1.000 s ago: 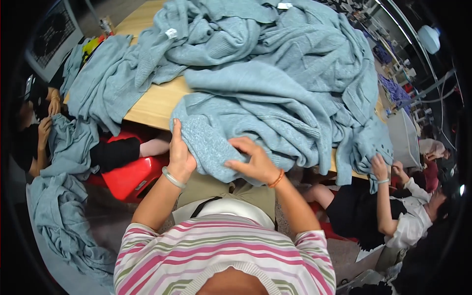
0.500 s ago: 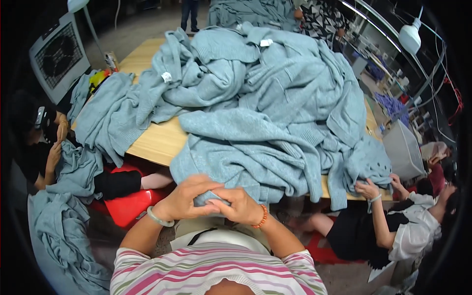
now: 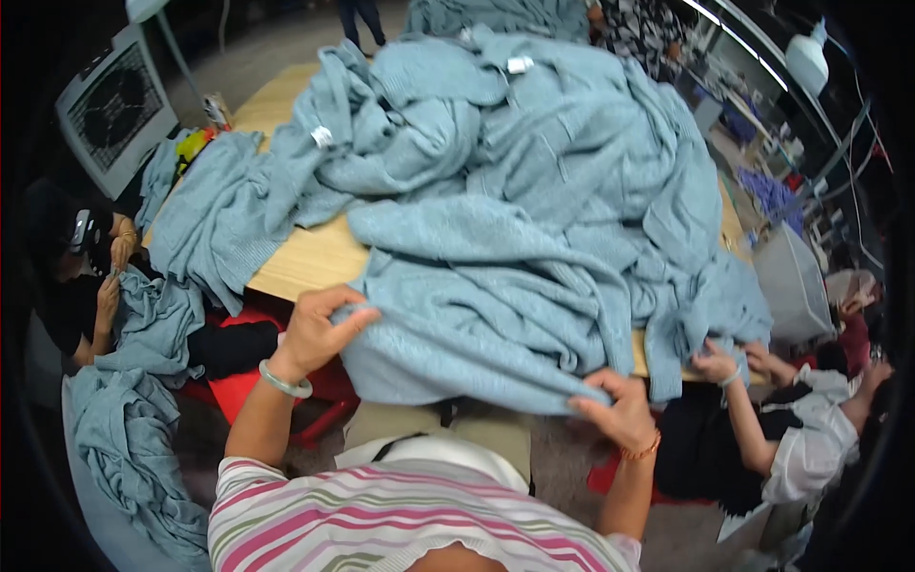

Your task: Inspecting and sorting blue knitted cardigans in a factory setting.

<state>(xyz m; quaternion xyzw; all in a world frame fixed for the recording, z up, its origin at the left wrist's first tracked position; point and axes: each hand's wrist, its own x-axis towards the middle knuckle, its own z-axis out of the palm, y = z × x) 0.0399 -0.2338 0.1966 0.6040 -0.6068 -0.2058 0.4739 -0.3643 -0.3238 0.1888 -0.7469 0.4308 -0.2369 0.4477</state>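
A light blue-grey knit sweater (image 3: 457, 353) lies at the near edge of the table, its front part stretched out over the edge toward me. My left hand (image 3: 324, 329) pinches its left end between thumb and fingers. At the right end, my right hand (image 3: 615, 408) grips the same cloth, lower and nearer to me. Between the two hands the edge runs taut and slants down to the right. Behind it, a large heap of matching knitwear (image 3: 581, 133) covers most of the table, with small white labels showing.
The wooden table top (image 3: 319, 255) shows at the left. A co-worker's hands (image 3: 114, 262) hold knitwear at far left; another co-worker's hand (image 3: 713, 362) handles a sweater at right. A grey plastic bin (image 3: 791, 281) stands at the right edge. More knitwear (image 3: 133, 448) hangs at lower left.
My hands were close together around a bunched bit of cloth. They have moved apart, left hand up and left, right hand to the right, and the sweater's edge is spread between them.
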